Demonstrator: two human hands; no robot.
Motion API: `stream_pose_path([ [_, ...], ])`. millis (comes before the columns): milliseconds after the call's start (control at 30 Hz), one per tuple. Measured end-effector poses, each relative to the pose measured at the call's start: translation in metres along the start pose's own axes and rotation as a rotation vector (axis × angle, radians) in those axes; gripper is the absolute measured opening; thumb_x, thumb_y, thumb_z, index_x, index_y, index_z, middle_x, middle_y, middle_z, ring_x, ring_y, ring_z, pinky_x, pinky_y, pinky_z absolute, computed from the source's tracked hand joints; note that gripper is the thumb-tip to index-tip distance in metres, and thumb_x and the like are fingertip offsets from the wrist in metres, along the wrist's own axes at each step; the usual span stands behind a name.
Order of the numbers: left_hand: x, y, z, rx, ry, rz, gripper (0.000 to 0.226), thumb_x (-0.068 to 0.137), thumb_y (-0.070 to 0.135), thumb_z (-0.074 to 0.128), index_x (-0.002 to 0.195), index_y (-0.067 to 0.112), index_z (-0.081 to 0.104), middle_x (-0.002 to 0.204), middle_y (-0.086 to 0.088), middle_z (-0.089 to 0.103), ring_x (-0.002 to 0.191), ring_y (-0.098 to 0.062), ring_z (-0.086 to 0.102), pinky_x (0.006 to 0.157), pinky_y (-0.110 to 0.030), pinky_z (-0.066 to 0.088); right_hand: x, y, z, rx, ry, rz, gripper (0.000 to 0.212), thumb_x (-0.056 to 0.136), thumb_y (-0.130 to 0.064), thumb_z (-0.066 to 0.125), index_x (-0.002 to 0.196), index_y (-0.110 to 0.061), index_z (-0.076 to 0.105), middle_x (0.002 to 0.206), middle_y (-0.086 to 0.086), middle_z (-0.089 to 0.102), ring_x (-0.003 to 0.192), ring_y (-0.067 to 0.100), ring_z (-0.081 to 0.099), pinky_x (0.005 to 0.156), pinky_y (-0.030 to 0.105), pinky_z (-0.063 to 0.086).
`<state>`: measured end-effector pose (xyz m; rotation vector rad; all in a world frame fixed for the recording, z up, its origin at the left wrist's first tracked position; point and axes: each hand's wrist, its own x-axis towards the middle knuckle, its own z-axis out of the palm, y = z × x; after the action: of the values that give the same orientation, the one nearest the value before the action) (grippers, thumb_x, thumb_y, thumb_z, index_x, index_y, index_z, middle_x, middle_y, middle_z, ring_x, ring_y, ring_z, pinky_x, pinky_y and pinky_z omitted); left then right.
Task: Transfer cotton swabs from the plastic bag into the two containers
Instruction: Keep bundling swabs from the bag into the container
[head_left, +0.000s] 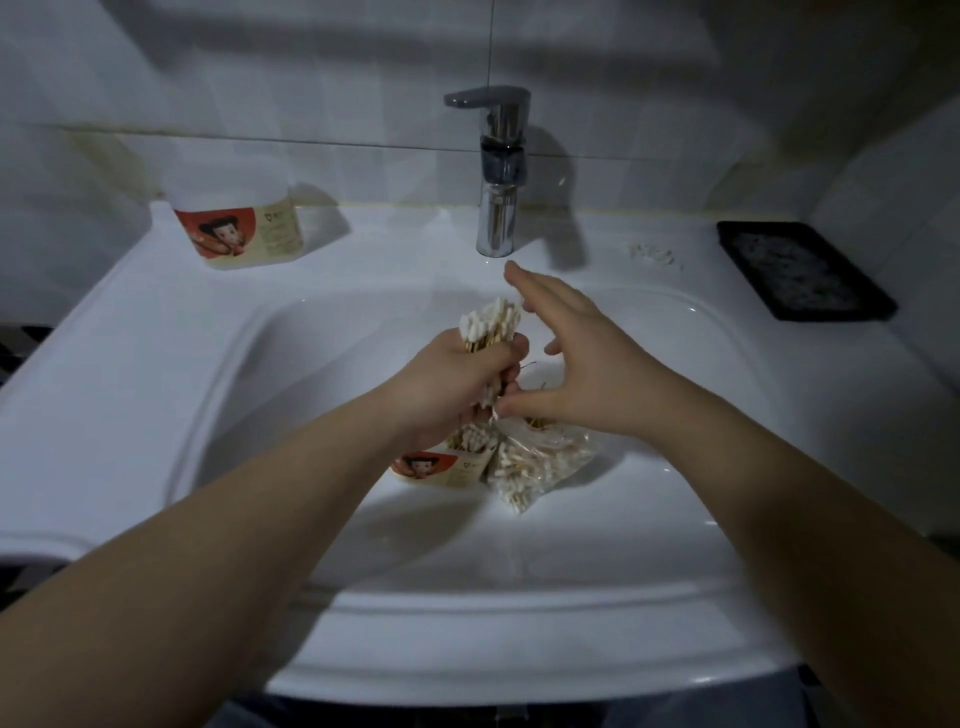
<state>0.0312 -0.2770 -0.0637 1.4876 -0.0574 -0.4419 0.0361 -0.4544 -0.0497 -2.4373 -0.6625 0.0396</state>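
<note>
My left hand (452, 379) is closed around a bundle of cotton swabs (491, 325), white tips pointing up, above the sink basin (311, 395). Right beside it, my right hand (566, 358) hovers with fingers spread, its thumb close to the bundle's lower end. Under my hands, inside the basin, stands a container (441, 467) with an orange cartoon label, swabs sticking up in it. A clear plastic bag (540, 462) with several swabs lies just to its right. A second labelled container (239, 218) stands on the back left ledge of the sink.
A chrome faucet (498, 171) rises at the back centre. A black tray (800, 267) sits on the right ledge, with a few loose swabs (652, 254) left of it. White tiled walls surround the sink.
</note>
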Motion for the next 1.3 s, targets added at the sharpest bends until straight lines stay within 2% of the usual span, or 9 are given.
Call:
stream_pose_path([
  [200,-0.002,-0.001,0.001,-0.074,-0.046,-0.05,0.016,0.103,0.02,0.058,0.088,0.017,0.062,0.072,0.001,0.06,0.064,-0.013,0.06,0.058,-0.026,0.051,0.003,-0.002,0.0,0.044,-0.051,-0.029,0.117,0.068,-0.053,0.087,0.16,-0.043,0.016,0.156,-0.015,0.04,0.136,0.009,0.046,0.113,0.037,0.043],
  [300,-0.003,0.002,0.002,-0.144,-0.076,-0.075,0.017,0.104,0.02,0.056,0.09,0.015,0.063,0.074,-0.002,0.063,0.067,-0.014,0.065,0.058,-0.027,0.053,0.002,-0.002,0.0,-0.038,-0.109,-0.043,0.124,0.064,-0.055,0.09,0.161,-0.038,0.015,0.162,-0.013,0.029,0.145,0.007,0.033,0.118,0.028,0.032],
  [467,-0.004,0.004,0.003,-0.157,-0.082,-0.104,0.008,0.103,0.02,0.058,0.1,0.017,0.065,0.082,-0.002,0.071,0.07,-0.014,0.069,0.069,-0.032,0.059,0.004,-0.009,-0.001,-0.093,0.046,-0.078,0.088,0.072,-0.033,0.089,0.149,-0.03,0.046,0.146,-0.012,0.053,0.13,0.002,0.047,0.102,0.005,0.032],
  [633,-0.008,0.008,0.005,-0.239,-0.096,-0.102,0.016,0.104,0.019,0.054,0.11,0.007,0.065,0.085,-0.008,0.075,0.076,-0.019,0.075,0.059,-0.029,0.058,0.0,-0.009,0.001,0.018,-0.095,-0.051,0.109,0.07,-0.039,0.092,0.158,-0.037,0.027,0.149,-0.017,0.037,0.129,-0.001,0.044,0.104,0.016,0.045],
  [733,-0.008,0.007,0.005,-0.266,-0.126,-0.115,0.018,0.104,0.018,0.054,0.111,0.006,0.065,0.095,-0.012,0.076,0.082,-0.019,0.075,0.059,-0.027,0.057,0.002,-0.008,0.001,-0.101,-0.031,-0.099,0.097,0.072,-0.033,0.09,0.154,-0.031,0.037,0.134,-0.015,0.044,0.125,0.003,0.044,0.103,0.014,0.043],
  [833,-0.007,0.007,0.004,-0.288,-0.098,-0.116,0.012,0.102,0.015,0.057,0.099,0.01,0.067,0.085,-0.006,0.074,0.076,-0.014,0.074,0.054,-0.024,0.054,0.005,-0.007,-0.001,-0.147,0.051,-0.111,0.092,0.071,-0.035,0.088,0.151,-0.03,0.043,0.136,-0.009,0.055,0.125,0.005,0.045,0.098,0.002,0.029],
  [933,-0.005,0.008,0.005,-0.271,-0.047,-0.092,0.015,0.102,0.019,0.059,0.089,0.013,0.064,0.07,-0.001,0.06,0.063,-0.012,0.063,0.052,-0.024,0.05,0.003,-0.005,-0.003,-0.038,-0.017,-0.036,0.106,0.069,-0.048,0.088,0.157,-0.036,0.03,0.147,-0.014,0.048,0.13,0.002,0.047,0.103,0.016,0.038],
  [1133,0.005,0.009,-0.012,-0.244,0.216,-0.003,0.015,0.097,0.024,0.069,0.086,0.018,0.06,0.066,0.002,0.054,0.057,-0.012,0.052,0.059,-0.028,0.051,-0.001,0.006,-0.013,-0.104,0.057,0.076,0.024,0.086,-0.021,0.074,0.11,-0.024,0.074,0.086,-0.009,0.071,0.08,0.006,0.067,0.08,0.033,0.056],
  [1300,0.009,0.006,-0.017,-0.234,0.231,0.001,0.021,0.098,0.026,0.068,0.082,0.016,0.06,0.067,0.001,0.059,0.062,-0.012,0.059,0.062,-0.026,0.053,0.001,0.004,0.001,-0.337,-0.226,0.134,0.024,0.084,-0.032,0.072,0.106,-0.024,0.073,0.089,-0.004,0.07,0.081,0.014,0.064,0.079,0.038,0.056],
])
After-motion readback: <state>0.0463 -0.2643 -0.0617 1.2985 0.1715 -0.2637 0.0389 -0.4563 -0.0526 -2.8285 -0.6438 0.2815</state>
